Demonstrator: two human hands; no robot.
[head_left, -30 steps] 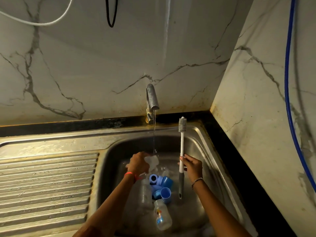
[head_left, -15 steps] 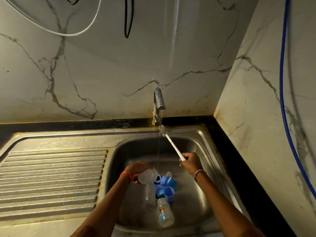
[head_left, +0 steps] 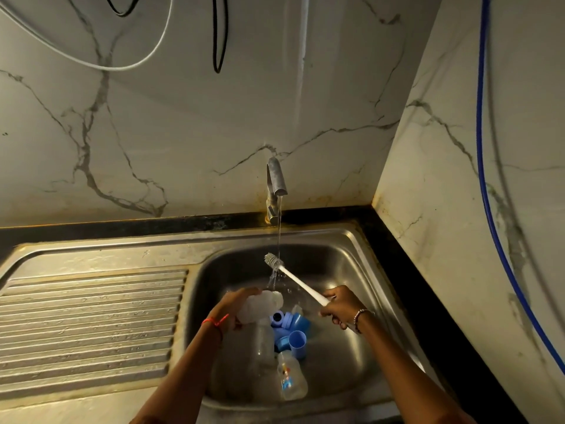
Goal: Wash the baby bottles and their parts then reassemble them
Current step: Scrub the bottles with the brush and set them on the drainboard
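Observation:
My left hand (head_left: 234, 304) grips a clear baby bottle (head_left: 260, 306), tilted with its mouth toward the running water. My right hand (head_left: 337, 306) grips the handle of a white bottle brush (head_left: 301, 284). The brush's bristle head (head_left: 273, 261) sits under the water stream from the tap (head_left: 276, 182). In the steel sink basin (head_left: 342, 356) lie several blue caps and rings (head_left: 292, 330), a second clear bottle (head_left: 265, 341), and a bottle with a printed picture (head_left: 290, 376).
A ribbed steel draining board (head_left: 88, 319) lies left of the basin. Marble walls close the back and right. White and black cables hang at the top, and a blue hose (head_left: 486, 191) runs down the right wall. A black counter edge (head_left: 434, 307) borders the sink.
My right hand tilted the brush from upright to slanted left, bringing its bristle head under the water stream. My left hand lowered the bottle out of the stream.

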